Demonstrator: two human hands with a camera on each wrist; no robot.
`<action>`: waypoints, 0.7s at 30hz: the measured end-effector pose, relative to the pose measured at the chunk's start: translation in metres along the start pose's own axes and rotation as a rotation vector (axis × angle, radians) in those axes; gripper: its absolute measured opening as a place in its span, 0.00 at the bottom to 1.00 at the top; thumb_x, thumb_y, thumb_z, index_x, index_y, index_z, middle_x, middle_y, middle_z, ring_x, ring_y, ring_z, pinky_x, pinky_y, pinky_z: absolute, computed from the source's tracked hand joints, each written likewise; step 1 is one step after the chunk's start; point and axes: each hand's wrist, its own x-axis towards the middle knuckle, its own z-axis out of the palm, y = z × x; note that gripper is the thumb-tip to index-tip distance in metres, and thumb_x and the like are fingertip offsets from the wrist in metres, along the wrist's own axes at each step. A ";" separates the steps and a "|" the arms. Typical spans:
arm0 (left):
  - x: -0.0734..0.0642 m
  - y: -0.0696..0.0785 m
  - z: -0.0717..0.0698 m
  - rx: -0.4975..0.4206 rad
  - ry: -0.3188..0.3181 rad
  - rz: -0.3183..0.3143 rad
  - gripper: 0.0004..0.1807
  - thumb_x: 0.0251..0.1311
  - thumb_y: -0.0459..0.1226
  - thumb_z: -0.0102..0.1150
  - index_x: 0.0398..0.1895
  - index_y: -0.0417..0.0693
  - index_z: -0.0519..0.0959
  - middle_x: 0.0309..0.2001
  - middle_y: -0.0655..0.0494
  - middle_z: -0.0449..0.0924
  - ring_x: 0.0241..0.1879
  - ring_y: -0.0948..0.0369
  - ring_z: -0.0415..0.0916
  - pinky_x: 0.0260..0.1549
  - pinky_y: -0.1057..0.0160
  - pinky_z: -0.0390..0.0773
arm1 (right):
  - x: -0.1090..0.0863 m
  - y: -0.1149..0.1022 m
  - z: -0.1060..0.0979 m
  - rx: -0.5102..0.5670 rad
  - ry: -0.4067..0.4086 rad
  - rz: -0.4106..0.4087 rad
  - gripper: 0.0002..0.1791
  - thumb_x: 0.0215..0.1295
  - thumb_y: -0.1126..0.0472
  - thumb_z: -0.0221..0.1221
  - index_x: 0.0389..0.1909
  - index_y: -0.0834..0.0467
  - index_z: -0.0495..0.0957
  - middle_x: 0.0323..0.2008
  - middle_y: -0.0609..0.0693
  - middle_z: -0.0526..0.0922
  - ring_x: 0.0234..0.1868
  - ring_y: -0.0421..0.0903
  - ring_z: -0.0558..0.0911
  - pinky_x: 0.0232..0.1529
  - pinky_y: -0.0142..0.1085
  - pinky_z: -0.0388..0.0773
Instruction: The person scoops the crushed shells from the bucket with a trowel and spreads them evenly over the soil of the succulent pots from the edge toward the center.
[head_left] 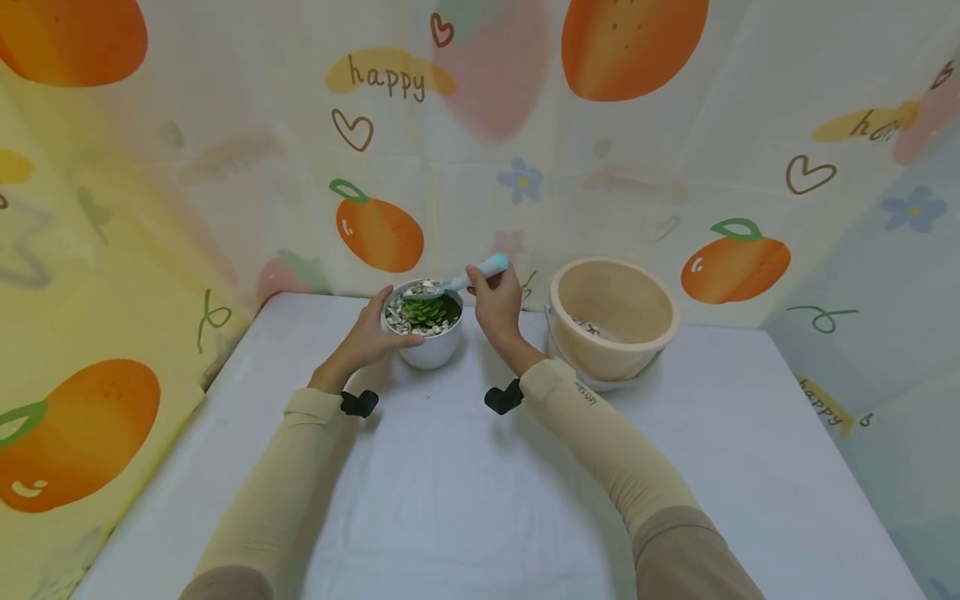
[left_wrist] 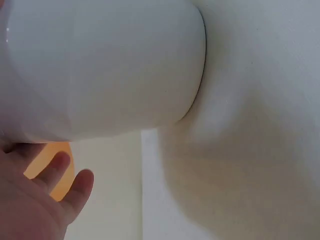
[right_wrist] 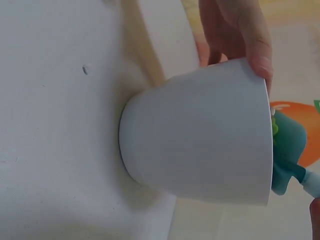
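Note:
A small white flowerpot [head_left: 429, 353] stands on the table near its back edge. In it grows a green succulent [head_left: 425, 313], with pale pebbles [head_left: 395, 317] around it. My left hand [head_left: 369, 335] holds the pot by its rim, thumb at the front; the left wrist view shows some fingers off the wall. My right hand [head_left: 498, 307] grips the white and teal handle of a small garden trowel [head_left: 480, 272]. The trowel's teal blade [right_wrist: 291, 137] is at the pot's mouth, over the pebbles and beside the succulent. Whether it carries pebbles I cannot tell.
To the right of my right hand stands a beige bucket [head_left: 600, 287] with a wire-like handle and some pebbles [head_left: 587, 325] at its bottom. A white cloth covers the table [head_left: 450, 500]. A fruit-patterned curtain [head_left: 465, 200] hangs behind. One pebble [right_wrist: 86, 69] lies on the table.

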 end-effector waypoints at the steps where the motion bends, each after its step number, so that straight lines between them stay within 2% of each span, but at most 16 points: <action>1: 0.001 0.000 0.000 -0.013 -0.005 0.002 0.65 0.45 0.54 0.74 0.79 0.49 0.40 0.77 0.41 0.45 0.75 0.44 0.46 0.71 0.37 0.52 | 0.000 0.000 0.000 -0.008 -0.005 -0.008 0.13 0.69 0.60 0.58 0.45 0.66 0.70 0.40 0.61 0.79 0.45 0.58 0.83 0.49 0.46 0.83; 4: 0.001 -0.001 0.002 -0.045 -0.010 0.000 0.65 0.46 0.53 0.74 0.79 0.49 0.40 0.77 0.42 0.44 0.76 0.44 0.45 0.71 0.37 0.51 | -0.002 0.000 0.001 -0.035 -0.020 -0.037 0.14 0.69 0.59 0.58 0.45 0.66 0.70 0.41 0.61 0.79 0.46 0.57 0.83 0.47 0.42 0.84; 9: -0.001 -0.002 0.006 -0.059 0.030 0.027 0.64 0.47 0.51 0.75 0.78 0.47 0.41 0.77 0.42 0.46 0.75 0.45 0.47 0.72 0.39 0.52 | -0.005 -0.001 0.002 -0.073 -0.034 -0.117 0.14 0.69 0.58 0.59 0.43 0.65 0.71 0.39 0.61 0.81 0.42 0.56 0.83 0.45 0.35 0.82; 14: -0.003 0.000 0.009 -0.029 0.074 0.040 0.64 0.46 0.53 0.75 0.78 0.44 0.43 0.76 0.41 0.50 0.74 0.44 0.51 0.71 0.39 0.55 | -0.007 -0.004 0.004 -0.100 -0.037 -0.164 0.15 0.68 0.56 0.60 0.43 0.64 0.72 0.38 0.60 0.82 0.41 0.53 0.84 0.43 0.35 0.80; 21: -0.006 0.003 0.013 -0.012 0.101 0.041 0.64 0.46 0.53 0.74 0.78 0.43 0.43 0.75 0.39 0.50 0.73 0.43 0.52 0.70 0.38 0.56 | -0.010 -0.004 0.007 -0.133 -0.026 -0.199 0.15 0.67 0.56 0.61 0.43 0.64 0.72 0.37 0.60 0.84 0.41 0.51 0.85 0.41 0.35 0.81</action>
